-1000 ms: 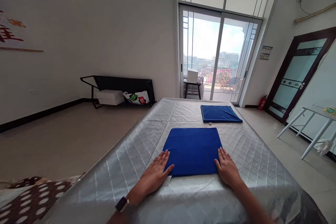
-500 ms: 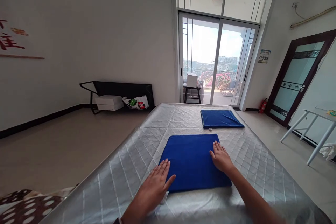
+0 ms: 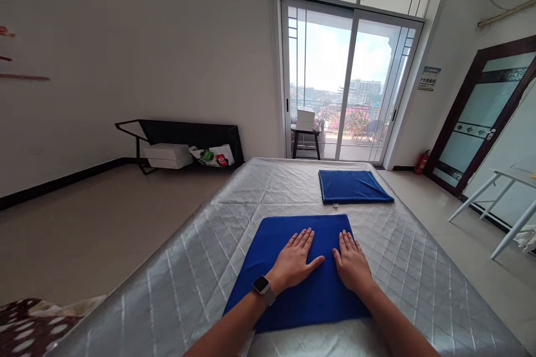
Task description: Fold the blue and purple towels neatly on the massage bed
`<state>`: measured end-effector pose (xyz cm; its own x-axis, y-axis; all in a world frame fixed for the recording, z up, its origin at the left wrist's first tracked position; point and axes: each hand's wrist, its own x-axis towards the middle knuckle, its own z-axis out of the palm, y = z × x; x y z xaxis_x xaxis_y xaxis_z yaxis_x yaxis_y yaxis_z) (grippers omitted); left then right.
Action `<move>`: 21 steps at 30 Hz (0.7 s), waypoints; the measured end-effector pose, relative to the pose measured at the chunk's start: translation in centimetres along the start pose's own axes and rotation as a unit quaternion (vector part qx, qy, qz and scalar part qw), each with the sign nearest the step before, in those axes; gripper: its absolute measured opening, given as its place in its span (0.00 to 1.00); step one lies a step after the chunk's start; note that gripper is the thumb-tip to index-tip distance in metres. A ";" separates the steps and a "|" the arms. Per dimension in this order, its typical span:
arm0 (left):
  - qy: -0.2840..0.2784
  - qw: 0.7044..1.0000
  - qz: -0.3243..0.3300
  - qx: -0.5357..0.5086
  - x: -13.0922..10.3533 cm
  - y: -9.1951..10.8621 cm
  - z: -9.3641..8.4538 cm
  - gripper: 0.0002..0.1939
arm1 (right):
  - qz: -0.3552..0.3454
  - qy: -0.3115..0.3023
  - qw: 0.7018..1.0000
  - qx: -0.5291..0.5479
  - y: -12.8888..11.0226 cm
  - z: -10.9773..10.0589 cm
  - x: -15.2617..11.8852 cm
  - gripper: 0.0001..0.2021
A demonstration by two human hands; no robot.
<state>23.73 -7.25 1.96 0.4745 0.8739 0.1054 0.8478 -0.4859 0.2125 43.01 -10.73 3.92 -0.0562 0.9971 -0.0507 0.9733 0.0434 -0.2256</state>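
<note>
A folded blue cloth (image 3: 268,295) lies flat on the quilted silver mattress (image 3: 184,284), close in front of me. My left hand (image 3: 295,259) rests palm down near the cloth's middle, fingers stretched out and thumb apart. Near the right edge of the cloth, my right hand (image 3: 352,262) also lies flat with its fingers extended. Neither hand grips anything. Farther back on the mattress is a second folded blue cloth (image 3: 354,187), untouched, with a small white tag at its near edge.
Against the left wall stands a black bench-like frame (image 3: 188,133) with a white box (image 3: 167,156) and a printed bag (image 3: 213,156). Sliding glass doors (image 3: 318,67) are behind the mattress. A light-coloured table (image 3: 513,178) stands right, and a spotted brown blanket (image 3: 33,323) lies lower left.
My left hand has moved right and slightly forward, from the cloth's left edge to its middle. My right hand has stayed near the right edge. The view has shifted slightly.
</note>
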 end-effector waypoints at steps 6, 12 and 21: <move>-0.005 0.992 -0.121 0.030 -4.0 -7.8 -1.3 0.43 | -0.002 -0.005 1.000 0.000 0.2 0.4 0.2 0.32; 0.009 0.984 -0.171 0.041 -5.0 -10.4 -1.3 0.44 | 0.005 -0.014 1.000 -0.010 0.5 0.3 0.4 0.32; 0.040 0.985 -0.161 0.049 -4.6 -11.1 0.7 0.43 | -0.017 0.027 0.999 -0.013 -0.5 -1.9 6.0 0.31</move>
<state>12.28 -5.90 -1.60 0.1600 0.9793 0.1239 0.9719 -0.1782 0.1539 42.63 -4.69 5.61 -0.0774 0.9970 0.0088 0.9765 0.0776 -0.2011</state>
